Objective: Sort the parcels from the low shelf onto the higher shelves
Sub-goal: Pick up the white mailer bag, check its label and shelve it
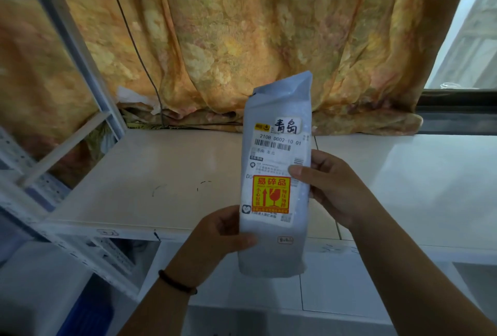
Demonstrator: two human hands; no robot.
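- Nearest to me, the left forearm rises from the bottom edge, with a dark bead bracelet (177, 282) around its wrist.
- The left hand (215, 236) is clamped on the lower left edge of the parcel (277, 174): the thumb lies across the front face and the fingers pass behind it.
- The right hand (333, 188) is closed on the parcel's right edge, higher up; its thumb (301, 171) presses on the printed shipping label (277, 153).
- I see the parcel as a tall, pale grey mailer bag, held upright between both hands in front of the shelf edge and clear of the boards; its top is folded to a slanted point.
- On its front sit an orange-and-yellow fragile sticker (271, 194), a barcode, and a white tag with handwritten characters (286, 126).
- Below the hands, a lower white shelf (349, 287) shows; a blue object, perhaps a crate, sits blurred at the bottom left.
- Behind the parcel runs a white shelf board (150, 174) with a few small dark marks.
- A perforated white upright (83, 58) frames it at left.
- Farthest back hangs an orange floral curtain (242, 48), with a dark cable (139, 58) running down it.
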